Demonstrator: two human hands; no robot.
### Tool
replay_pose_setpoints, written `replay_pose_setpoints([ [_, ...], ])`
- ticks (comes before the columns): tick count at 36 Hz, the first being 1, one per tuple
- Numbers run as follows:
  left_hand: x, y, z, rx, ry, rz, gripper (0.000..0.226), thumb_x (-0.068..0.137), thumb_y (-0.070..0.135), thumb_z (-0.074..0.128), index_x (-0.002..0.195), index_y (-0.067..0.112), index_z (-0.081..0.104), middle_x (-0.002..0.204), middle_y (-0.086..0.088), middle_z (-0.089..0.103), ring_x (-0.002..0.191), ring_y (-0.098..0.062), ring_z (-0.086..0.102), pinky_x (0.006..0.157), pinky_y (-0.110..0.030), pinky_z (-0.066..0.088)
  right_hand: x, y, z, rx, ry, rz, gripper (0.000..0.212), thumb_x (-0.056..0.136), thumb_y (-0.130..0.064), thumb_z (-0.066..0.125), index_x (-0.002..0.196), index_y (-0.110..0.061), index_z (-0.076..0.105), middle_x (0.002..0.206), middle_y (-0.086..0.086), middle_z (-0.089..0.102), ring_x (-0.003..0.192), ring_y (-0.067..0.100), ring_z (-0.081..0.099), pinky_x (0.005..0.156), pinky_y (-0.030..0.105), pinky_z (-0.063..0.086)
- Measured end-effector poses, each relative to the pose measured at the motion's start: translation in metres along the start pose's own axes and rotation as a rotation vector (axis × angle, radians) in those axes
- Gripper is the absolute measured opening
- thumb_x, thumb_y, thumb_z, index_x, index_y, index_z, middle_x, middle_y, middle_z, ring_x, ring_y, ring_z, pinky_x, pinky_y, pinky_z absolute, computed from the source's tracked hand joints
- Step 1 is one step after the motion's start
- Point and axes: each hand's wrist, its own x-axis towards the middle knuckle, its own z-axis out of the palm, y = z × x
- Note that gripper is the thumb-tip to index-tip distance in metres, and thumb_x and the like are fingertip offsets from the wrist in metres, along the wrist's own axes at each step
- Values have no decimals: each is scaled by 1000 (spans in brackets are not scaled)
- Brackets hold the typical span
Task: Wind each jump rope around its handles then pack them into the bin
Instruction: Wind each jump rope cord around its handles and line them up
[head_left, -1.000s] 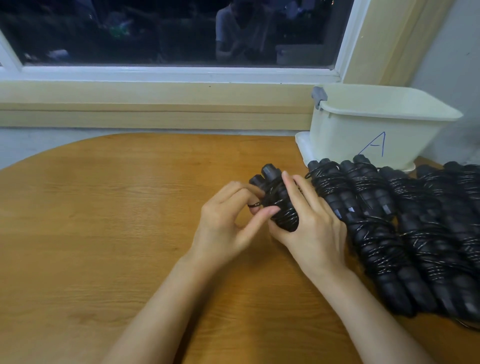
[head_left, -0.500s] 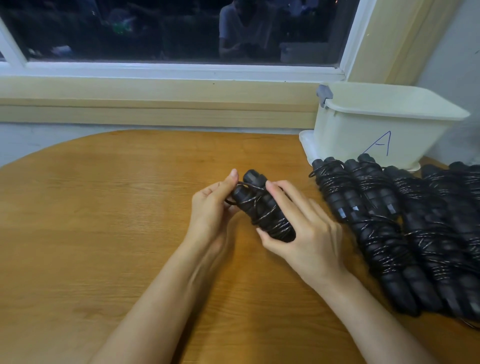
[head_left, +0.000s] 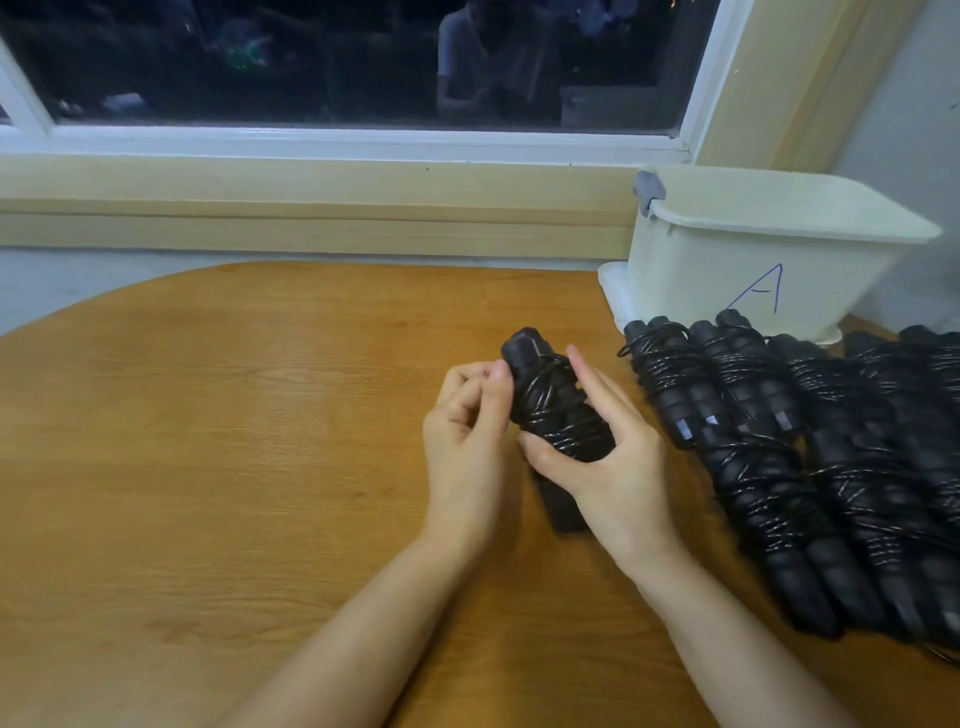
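A black jump rope (head_left: 553, 410), its cord wound around the paired handles, is held above the wooden table (head_left: 234, 441) at the centre. My right hand (head_left: 605, 462) grips the bundle from the right, thumb under it and fingers along its side. My left hand (head_left: 467, 431) has curled fingers against the bundle's left side near its top end, pinching the cord there. The cream bin (head_left: 753, 254), marked with a blue letter A, stands at the back right. Its inside is hidden from here.
Several wound black jump ropes (head_left: 810, 457) lie side by side on the table's right part, in front of the bin. A flat cream lid (head_left: 613, 291) lies under the bin. A window sill and wall run behind the table.
The bundle has moved a little left, away from the row of wound ropes, and turned more upright. My left hand has shifted from its front to its upper left side.
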Motion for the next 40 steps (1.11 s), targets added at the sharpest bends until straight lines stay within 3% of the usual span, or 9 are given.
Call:
replay_pose_setpoints([
  [5,-1,1,-1,261,-79,137,42,98,31,47,69,5,61,78,12,55,78,-1,52,74,-18,41,1,2,-6,-68,10,-61,79,74,-23,84,144,-31,50,137,-13,56,124,-8,49,96,4,36],
  [8,8,0,-5,255,-157,13,48,97,48,45,58,21,52,71,8,53,75,-10,51,78,-37,44,2,0,-10,-296,57,-157,70,73,-45,69,141,-35,52,139,-14,54,113,-16,48,89,1,37],
  [10,11,7,-9,125,-194,-194,52,99,52,48,56,22,48,66,-4,53,71,-18,53,81,-45,49,2,-2,-11,-385,59,-207,68,74,-47,66,139,-34,55,139,-14,54,106,-3,57,84,14,49],
  [13,15,14,-13,-20,-171,-395,44,98,34,53,61,11,50,55,2,60,55,-7,59,69,-21,50,1,-3,-10,-500,60,-305,64,73,-40,71,135,-31,59,136,-14,56,94,16,66,68,34,59],
  [18,17,6,-18,346,-59,-97,29,99,26,55,85,9,74,103,1,70,97,-6,65,92,-30,52,2,-3,-12,-589,49,-381,65,74,-34,78,136,-30,58,133,-11,58,87,21,67,58,38,58],
  [24,18,15,-20,326,-149,11,34,102,35,42,132,22,50,123,8,62,109,2,60,91,-16,49,-1,-1,-10,-671,20,-405,67,73,-33,82,136,-32,59,135,-8,59,85,20,65,56,33,56],
  [28,19,22,-20,111,-354,-200,44,93,38,50,126,11,62,118,-4,70,112,-12,65,88,-20,52,-4,-5,-5,-627,-11,-388,67,74,-35,80,137,-33,58,137,-13,56,90,18,66,61,31,58],
  [36,23,21,-22,-61,-244,-267,47,86,43,53,110,6,69,107,-10,74,103,-18,70,83,-23,55,-10,-4,5,-232,-23,-225,75,65,-40,79,137,-37,56,137,-32,49,117,-11,54,94,7,43],
  [40,21,17,-19,-231,-260,-371,50,77,51,55,104,11,66,103,-9,74,103,-21,69,94,-35,55,-11,-7,6,-19,-112,-149,74,66,-36,78,135,-44,52,137,-25,55,126,-3,53,102,17,43],
])
